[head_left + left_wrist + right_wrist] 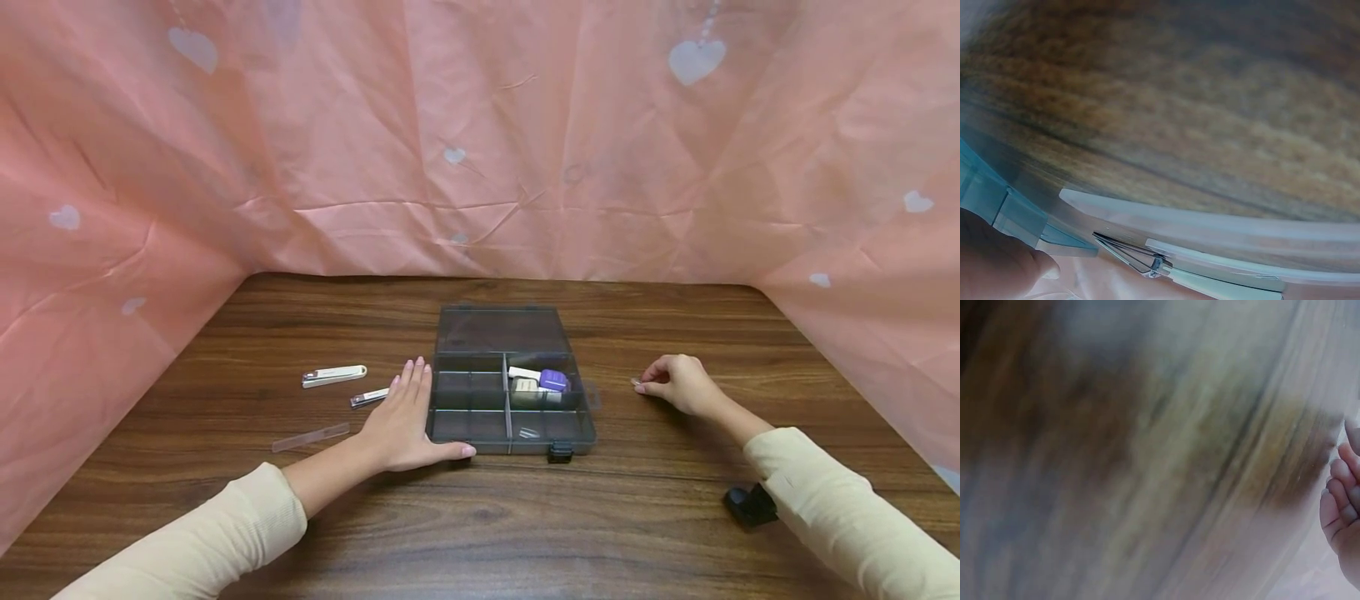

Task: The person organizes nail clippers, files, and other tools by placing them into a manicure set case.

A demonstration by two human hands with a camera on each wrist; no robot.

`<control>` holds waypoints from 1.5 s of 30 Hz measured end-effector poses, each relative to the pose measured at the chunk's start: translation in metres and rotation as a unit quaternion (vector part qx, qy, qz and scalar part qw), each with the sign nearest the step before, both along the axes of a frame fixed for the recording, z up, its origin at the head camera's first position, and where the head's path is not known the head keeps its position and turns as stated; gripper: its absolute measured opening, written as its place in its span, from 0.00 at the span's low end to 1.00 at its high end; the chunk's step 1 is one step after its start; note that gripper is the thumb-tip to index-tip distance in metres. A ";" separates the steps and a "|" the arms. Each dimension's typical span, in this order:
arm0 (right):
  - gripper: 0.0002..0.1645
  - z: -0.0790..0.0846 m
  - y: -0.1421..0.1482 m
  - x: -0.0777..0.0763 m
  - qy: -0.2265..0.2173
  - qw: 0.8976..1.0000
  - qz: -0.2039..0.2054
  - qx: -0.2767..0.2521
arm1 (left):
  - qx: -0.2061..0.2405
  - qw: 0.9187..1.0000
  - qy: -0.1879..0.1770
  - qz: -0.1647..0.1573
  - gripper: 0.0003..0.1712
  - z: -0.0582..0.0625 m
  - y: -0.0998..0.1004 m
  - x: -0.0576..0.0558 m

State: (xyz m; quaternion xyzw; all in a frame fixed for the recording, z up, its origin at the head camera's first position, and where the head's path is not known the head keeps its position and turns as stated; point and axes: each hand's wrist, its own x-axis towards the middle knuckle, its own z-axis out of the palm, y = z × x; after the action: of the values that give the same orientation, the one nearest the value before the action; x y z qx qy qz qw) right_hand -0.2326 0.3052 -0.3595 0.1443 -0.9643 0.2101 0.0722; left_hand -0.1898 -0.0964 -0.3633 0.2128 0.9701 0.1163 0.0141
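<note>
A translucent grey compartment box lies with its lid laid back. My left hand rests along its left side, fingers straight and thumb over the front edge. To the right of the box, my right hand pinches a small clear piece between thumb and fingertips, low over the table. One right compartment holds a purple item, a cream-coloured item and white pieces. Small clear slips lie in the front right compartment. In the right wrist view only curled fingers show at the edge.
Left of the box lie a white nail clipper, a second nail clipper partly behind my left hand, and a clear strip. A black object sits by my right sleeve. Pink curtains enclose the wooden table.
</note>
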 end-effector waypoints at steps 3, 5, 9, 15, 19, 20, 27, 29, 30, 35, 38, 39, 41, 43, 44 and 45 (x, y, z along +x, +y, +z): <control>0.08 0.001 -0.002 0.000 0.000 1.000 -0.001 0.001 | 0.001 1.000 -0.001 0.002 0.71 -0.001 0.000 0.000; 0.08 0.001 -0.003 0.000 -0.001 1.000 -0.001 0.003 | 0.001 1.000 -0.002 0.003 0.71 -0.001 0.000 0.000; 0.08 0.001 -0.004 0.000 -0.003 1.000 -0.002 0.008 | 0.006 1.000 -0.001 0.002 0.71 -0.003 0.000 -0.001; 0.09 0.001 -0.004 0.000 0.005 1.000 -0.005 0.010 | 0.006 1.000 -0.002 0.003 0.71 -0.004 0.000 0.000; 0.09 0.002 -0.003 0.002 0.012 1.000 -0.002 0.009 | 0.007 1.000 -0.002 0.002 0.71 -0.005 0.000 0.000; 0.08 0.003 -0.003 0.002 0.014 1.000 -0.002 0.009 | 0.007 1.000 -0.003 0.002 0.71 -0.005 0.000 0.000; 0.07 0.011 -0.005 0.007 0.033 0.999 0.006 -0.005 | 0.004 1.000 -0.002 0.004 0.71 -0.003 0.001 0.000; 0.06 0.014 -0.007 0.010 0.036 0.999 0.011 -0.012 | 0.003 1.000 -0.004 0.004 0.71 -0.002 0.001 0.000; 0.06 0.015 -0.008 0.011 0.038 0.999 0.015 -0.015 | 0.003 1.000 -0.005 0.004 0.71 -0.002 0.001 0.000; 0.05 0.020 -0.015 0.020 0.051 0.997 0.042 -0.038 | 0.003 1.000 -0.002 0.002 0.71 -0.001 0.001 0.000; 0.03 0.022 -0.020 0.025 0.066 0.995 0.052 -0.047 | 0.002 1.000 -0.001 0.002 0.71 -0.002 0.001 0.000; 0.03 0.022 -0.022 0.026 0.072 0.995 0.055 -0.049 | 0.002 1.000 -0.001 0.001 0.71 -0.002 0.001 0.000; 0.04 0.022 -0.027 0.029 0.081 0.993 0.062 -0.054 | 0.004 1.000 -0.002 0.001 0.71 -0.001 0.001 0.000; 0.04 0.023 -0.031 0.031 0.086 0.992 0.070 -0.062 | 0.004 1.000 -0.002 0.001 0.71 -0.001 0.001 0.000; 0.04 0.023 -0.034 0.032 0.087 0.991 0.075 -0.066 | 0.004 1.000 -0.003 0.002 0.71 -0.001 0.000 0.001; 0.05 0.023 -0.036 0.034 0.088 0.990 0.080 -0.071 | 0.005 1.000 -0.003 0.002 0.71 -0.001 0.000 0.001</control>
State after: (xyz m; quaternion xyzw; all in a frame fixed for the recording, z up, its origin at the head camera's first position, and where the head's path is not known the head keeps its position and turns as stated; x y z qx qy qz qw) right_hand -0.1991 0.2690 -0.3363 0.2337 -0.9220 0.2698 0.1499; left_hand -0.1890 -0.0961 -0.3640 0.2108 0.9698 0.1217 0.0155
